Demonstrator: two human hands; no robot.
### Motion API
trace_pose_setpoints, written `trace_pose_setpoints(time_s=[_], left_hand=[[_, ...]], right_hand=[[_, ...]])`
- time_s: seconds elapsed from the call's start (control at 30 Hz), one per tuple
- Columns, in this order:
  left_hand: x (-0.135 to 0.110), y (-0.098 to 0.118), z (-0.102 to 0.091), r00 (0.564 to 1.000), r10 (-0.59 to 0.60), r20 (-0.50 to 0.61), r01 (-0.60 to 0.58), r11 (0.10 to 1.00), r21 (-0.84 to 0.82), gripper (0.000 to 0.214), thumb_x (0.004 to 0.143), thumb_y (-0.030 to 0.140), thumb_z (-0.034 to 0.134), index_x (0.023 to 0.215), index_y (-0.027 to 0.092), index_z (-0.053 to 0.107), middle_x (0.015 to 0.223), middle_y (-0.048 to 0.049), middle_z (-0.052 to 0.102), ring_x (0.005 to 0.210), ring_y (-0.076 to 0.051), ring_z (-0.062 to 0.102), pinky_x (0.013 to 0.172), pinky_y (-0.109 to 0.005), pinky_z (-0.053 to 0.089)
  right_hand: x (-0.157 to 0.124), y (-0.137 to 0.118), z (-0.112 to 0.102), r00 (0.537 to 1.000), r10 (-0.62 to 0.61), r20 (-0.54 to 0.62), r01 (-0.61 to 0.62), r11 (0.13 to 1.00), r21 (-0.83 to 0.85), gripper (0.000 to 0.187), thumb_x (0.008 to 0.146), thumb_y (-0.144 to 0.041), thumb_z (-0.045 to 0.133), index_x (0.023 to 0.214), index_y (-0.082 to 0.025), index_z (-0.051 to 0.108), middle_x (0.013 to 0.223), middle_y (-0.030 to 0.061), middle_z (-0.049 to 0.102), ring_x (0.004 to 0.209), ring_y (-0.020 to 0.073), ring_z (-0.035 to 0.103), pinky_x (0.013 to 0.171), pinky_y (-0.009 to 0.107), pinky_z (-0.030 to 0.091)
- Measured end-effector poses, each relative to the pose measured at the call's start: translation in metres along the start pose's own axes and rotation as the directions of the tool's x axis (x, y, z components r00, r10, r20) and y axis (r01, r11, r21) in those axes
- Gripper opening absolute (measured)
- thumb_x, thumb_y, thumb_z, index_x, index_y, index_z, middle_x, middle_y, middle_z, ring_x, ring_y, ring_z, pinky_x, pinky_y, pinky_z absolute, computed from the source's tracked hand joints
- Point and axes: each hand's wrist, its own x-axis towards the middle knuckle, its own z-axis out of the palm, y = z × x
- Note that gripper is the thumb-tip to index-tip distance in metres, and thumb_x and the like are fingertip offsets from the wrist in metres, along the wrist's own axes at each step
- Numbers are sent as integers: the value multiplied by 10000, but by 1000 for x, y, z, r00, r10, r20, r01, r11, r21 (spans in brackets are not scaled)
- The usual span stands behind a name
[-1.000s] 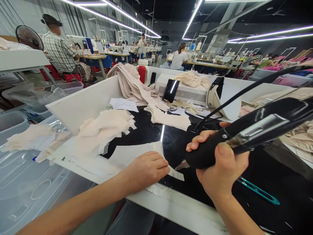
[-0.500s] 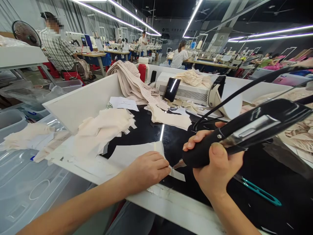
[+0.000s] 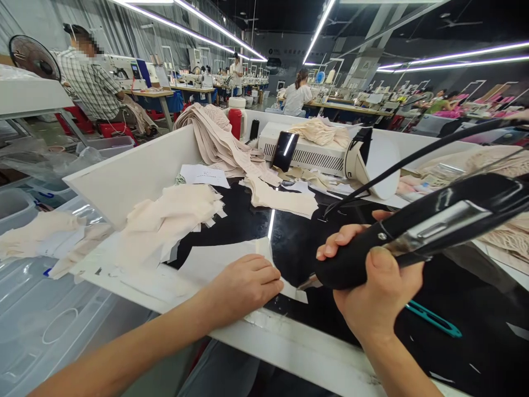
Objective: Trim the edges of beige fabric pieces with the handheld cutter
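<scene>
Sewing workshop under strip lights, glossy black-topped bench (image 3: 289,237) with white side boards. Black tool (image 3: 442,223) sits over the bench's right half, back end running out of frame. Right hand (image 3: 374,300) wrapped round its body, hiding part. Long axis slopes upper right to lower left, metal tip (image 3: 311,282) aimed left at pale strip (image 3: 299,295); contact unclear. Left hand (image 3: 252,284) on white sheet (image 3: 219,259), fingers curled, can't tell if pinching; hides whether sheet and strip join
</scene>
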Motion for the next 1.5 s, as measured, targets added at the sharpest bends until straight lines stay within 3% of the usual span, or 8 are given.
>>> trace_pose_setpoints(time_s=[0.7, 0.97, 1.17, 1.5], left_hand=[[1, 0, -1, 999, 13, -33, -13, 1000, 0, 261, 1163, 16, 548, 1116, 146, 770, 1040, -58, 800, 995, -199, 752, 1020, -362, 634], [2, -1, -1, 1000, 17, -14, -17, 1000, -8, 204, 1171, 55, 591, 1166, 148, 772, 1046, -56, 802, 1026, -205, 754, 1007, -369, 628], [2, 0, 0, 1000, 1, 17, -1, 1000, -1, 268, 1178, 45, 543, 1143, 183, 771, 1043, -57, 789, 1026, -202, 746, 1001, -360, 619], [2, 0, -3, 1000, 14, -2, -14, 1000, -7, 227, 1165, 33, 567, 1121, 138, 764, 1049, -67, 797, 1014, -211, 751, 1015, -369, 632]], right_hand=[[-4, -2, 4, 1000, -11, 27, 10, 1000, 29, 437, 845, -392, 927, 1199, -280, 697, 759, -59, 746, 530, 165, 679, 480, 280, 577], [-14, 3, 10, 997, -9, 75, 6, 999, 32, 491, 867, -483, 953, 1226, -285, 682, 801, -54, 731, 541, 166, 682, 488, 308, 617], [-17, 5, 10, 997, -15, 77, 13, 1000, 24, 485, 884, -473, 945, 1235, -279, 671, 803, -55, 722, 548, 168, 690, 487, 302, 603], [-10, -4, 3, 999, -21, 39, 21, 1000, 8, 435, 845, -413, 928, 1203, -283, 717, 765, -56, 742, 522, 173, 683, 460, 302, 603]])
